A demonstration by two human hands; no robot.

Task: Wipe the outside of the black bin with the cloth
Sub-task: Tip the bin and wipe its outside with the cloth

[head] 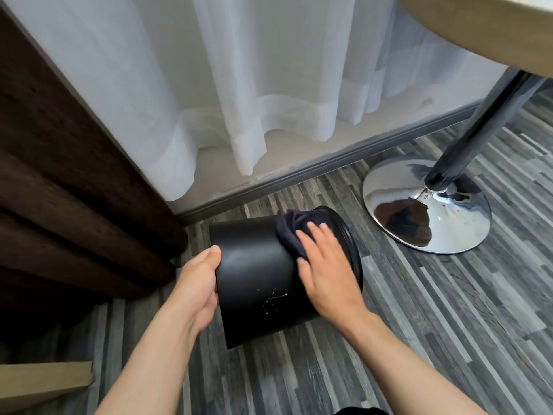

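Black bin (pixel 257 283) tipped on its side on the striped grey floor (pixel 419 339), flat base toward the left, rimmed mouth toward the right and slightly away. Left hand (pixel 197 292) cupped against the base edge, thumb up along the rim of the base, palm pressed to the flat end, fingers hidden behind it, so whether curled or straight cannot be told. Left forearm reaching in from the lower left, bare. Right hand (pixel 326 274) laid flat on the upper wall near the mouth, fingers spread and extended, not clenched, pressing a dark cloth (pixel 291 232) against the curved side. Cloth bunched ahead of the fingertips, part of it draped over the top of the bin, part trapped under the palm. Right forearm coming in from the lower right, wrist roughly straight. Whitish specks and a short streak (pixel 273 299) on the wall between the two hands, possibly dried splashes. Sheer white curtain (pixel 239 85) hanging behind, brown drape (pixel 59 175) to the left, grey skirting along the wall. Chrome pedestal base (pixel 425 205) just right of the bin's mouth, apart from it, its pole rising to a pale desk (pixel 493 31) edge at top right.
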